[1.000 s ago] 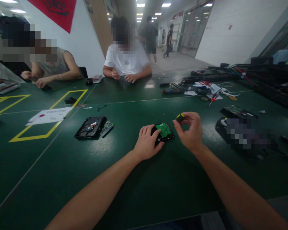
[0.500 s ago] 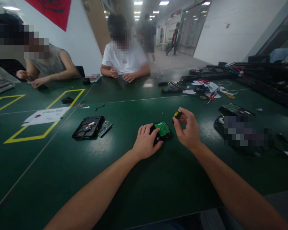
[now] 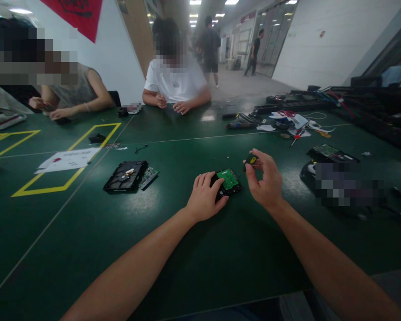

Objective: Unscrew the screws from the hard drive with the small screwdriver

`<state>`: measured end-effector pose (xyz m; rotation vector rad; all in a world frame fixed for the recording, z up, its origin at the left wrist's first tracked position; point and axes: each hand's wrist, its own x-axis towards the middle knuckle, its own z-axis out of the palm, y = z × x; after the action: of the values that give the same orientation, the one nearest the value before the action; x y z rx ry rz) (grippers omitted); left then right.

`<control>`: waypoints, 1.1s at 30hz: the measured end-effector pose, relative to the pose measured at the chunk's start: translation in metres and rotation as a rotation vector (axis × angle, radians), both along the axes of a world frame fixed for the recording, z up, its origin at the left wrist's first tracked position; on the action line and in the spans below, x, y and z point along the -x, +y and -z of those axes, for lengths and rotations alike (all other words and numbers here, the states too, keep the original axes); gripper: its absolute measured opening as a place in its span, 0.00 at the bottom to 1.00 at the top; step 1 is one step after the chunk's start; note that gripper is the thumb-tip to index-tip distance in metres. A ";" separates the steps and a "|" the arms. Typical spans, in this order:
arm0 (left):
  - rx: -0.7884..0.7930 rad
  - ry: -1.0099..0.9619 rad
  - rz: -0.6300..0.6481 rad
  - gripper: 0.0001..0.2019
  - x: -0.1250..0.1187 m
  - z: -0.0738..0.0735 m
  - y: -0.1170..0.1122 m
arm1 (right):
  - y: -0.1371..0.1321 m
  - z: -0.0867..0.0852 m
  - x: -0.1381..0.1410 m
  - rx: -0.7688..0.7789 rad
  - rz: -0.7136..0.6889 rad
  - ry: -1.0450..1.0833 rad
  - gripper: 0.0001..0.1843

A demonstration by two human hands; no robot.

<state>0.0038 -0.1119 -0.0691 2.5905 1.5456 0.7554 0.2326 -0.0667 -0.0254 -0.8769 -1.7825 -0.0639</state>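
Observation:
A hard drive (image 3: 235, 189) lies on the green table with its circuit board (image 3: 227, 178) facing up. My left hand (image 3: 205, 196) rests over its left side, fingers and thumb gripping the casing. Between the fingertips of my right hand (image 3: 265, 180) is a short black-and-yellow screwdriver (image 3: 250, 162). Its thin shaft slants down to the left, toward the board's right edge; whether the tip touches a screw is too small to tell. To the left sits a black hard drive casing (image 3: 125, 177), with a loose circuit board (image 3: 149, 178) beside it.
On the right are another drive with a board (image 3: 330, 152) and a dark, partly blurred object (image 3: 309, 174). Tools, cables and a red screwdriver (image 3: 297, 137) lie behind. A paper sheet (image 3: 68, 159) overlaps yellow tape at left. Two people sit across the table.
The screwdriver's handle has turned a little in my right fingers. My left hand stays on the hard drive. The whole view has shifted slightly.

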 end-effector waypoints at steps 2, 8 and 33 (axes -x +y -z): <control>-0.001 0.002 -0.002 0.29 0.000 0.000 0.000 | 0.000 -0.001 0.000 -0.016 0.016 0.008 0.29; 0.000 0.012 -0.005 0.29 0.000 0.000 -0.001 | 0.001 0.000 -0.003 -0.050 0.056 -0.015 0.28; -0.005 0.000 0.000 0.29 0.000 0.001 0.000 | -0.004 -0.009 0.000 -0.096 0.108 -0.049 0.26</control>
<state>0.0043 -0.1124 -0.0700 2.5945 1.5452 0.7608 0.2325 -0.0705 -0.0168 -0.9080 -1.7610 -0.2409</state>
